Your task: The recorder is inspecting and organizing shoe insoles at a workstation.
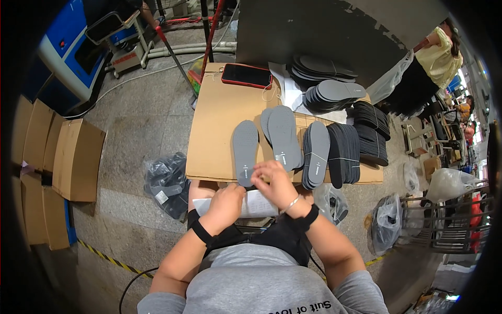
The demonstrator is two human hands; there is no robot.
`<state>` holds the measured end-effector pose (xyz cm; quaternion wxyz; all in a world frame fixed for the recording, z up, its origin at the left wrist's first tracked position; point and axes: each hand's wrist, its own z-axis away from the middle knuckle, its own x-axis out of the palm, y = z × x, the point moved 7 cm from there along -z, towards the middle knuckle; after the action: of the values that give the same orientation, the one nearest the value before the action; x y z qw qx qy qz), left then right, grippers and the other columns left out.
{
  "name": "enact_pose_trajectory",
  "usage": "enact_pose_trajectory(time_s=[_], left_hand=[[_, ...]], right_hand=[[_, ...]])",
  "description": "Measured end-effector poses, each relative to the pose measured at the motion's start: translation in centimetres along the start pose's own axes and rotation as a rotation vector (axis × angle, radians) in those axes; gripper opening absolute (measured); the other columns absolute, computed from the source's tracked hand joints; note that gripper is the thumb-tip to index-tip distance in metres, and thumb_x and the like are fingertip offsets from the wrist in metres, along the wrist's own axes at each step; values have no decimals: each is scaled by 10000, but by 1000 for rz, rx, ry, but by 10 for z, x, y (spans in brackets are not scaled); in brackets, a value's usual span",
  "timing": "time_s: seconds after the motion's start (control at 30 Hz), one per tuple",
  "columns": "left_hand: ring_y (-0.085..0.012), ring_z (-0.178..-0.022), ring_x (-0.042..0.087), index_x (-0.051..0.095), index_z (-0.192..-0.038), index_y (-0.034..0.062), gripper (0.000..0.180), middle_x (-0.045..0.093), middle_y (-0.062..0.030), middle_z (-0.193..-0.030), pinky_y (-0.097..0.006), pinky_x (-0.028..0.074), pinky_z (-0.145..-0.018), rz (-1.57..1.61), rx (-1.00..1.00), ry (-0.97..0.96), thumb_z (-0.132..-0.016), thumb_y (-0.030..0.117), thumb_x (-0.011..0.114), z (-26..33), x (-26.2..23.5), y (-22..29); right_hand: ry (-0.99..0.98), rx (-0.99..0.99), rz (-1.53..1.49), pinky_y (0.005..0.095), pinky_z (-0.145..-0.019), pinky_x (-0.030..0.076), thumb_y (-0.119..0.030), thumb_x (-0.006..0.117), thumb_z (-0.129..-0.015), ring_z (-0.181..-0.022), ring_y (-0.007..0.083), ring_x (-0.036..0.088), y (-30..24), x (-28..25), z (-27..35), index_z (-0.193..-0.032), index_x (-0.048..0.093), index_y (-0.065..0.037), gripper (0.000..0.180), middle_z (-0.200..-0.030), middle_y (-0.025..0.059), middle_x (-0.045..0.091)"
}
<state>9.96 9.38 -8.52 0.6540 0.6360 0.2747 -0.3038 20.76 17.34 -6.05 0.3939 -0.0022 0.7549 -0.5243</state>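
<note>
A single grey insole (244,149) lies lengthwise on the cardboard-topped table, its heel at the near edge. My left hand (225,208) is closed just below that heel, over a white printed sheet (259,204) across my lap. Its fingertips are partly hidden, so what it grips does not show. Right of the heel, my right hand (274,182) has bent fingers drawn together near the insole's edge; anything between them is too small to make out. Beside it lie overlapping grey insoles (283,133) and a tied grey insole bundle (316,154).
Tied black insole stacks (344,154) line the table's right side, with more grey insoles (332,93) behind. A red-cased phone (247,75) lies on the cardboard (212,125). Plastic bags (167,180) sit on the floor; cartons (78,157) stand left. Another person (444,52) is at far right.
</note>
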Motion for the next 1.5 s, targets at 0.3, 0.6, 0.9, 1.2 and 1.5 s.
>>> enact_pose_trajectory(time_s=[0.3,0.6,0.9,1.2,1.5], left_hand=[[-362,-916,572,557,-860,-29,125,472,-226,-1211,-426,474,-777,-111,131,-36,-759,17,500,14,16,20],[-377,-942,572,544,-847,-39,122,455,-238,-1258,-423,467,-804,-108,109,-86,-749,10,491,13,19,17],[-374,-929,575,539,-842,-39,119,467,-236,-1246,-424,468,-801,-109,120,-70,-746,10,490,12,19,16],[-375,-913,577,540,-837,-48,112,475,-237,-1229,-423,472,-785,-98,110,-80,-756,4,484,10,17,16],[-352,-940,571,557,-881,-41,151,510,-210,-1160,-428,463,-807,-77,153,-91,-765,14,475,24,16,20]], right_hand=[[-211,-31,34,359,-803,410,-144,694,-698,-863,300,522,28,28,-47,-708,653,-66,88,-838,111,614],[-380,-2,175,383,-801,413,-163,684,-666,-877,331,522,25,43,-61,-676,669,-61,104,-823,142,615],[-449,-3,282,375,-806,412,-154,697,-679,-904,320,497,31,53,-62,-724,661,-58,112,-852,132,573],[-300,29,258,375,-838,429,-179,743,-658,-946,334,487,26,43,-59,-861,597,-45,283,-962,150,521],[-115,183,449,395,-879,440,-200,728,-649,-1031,366,429,7,43,-53,-982,496,34,468,-1053,213,430]])
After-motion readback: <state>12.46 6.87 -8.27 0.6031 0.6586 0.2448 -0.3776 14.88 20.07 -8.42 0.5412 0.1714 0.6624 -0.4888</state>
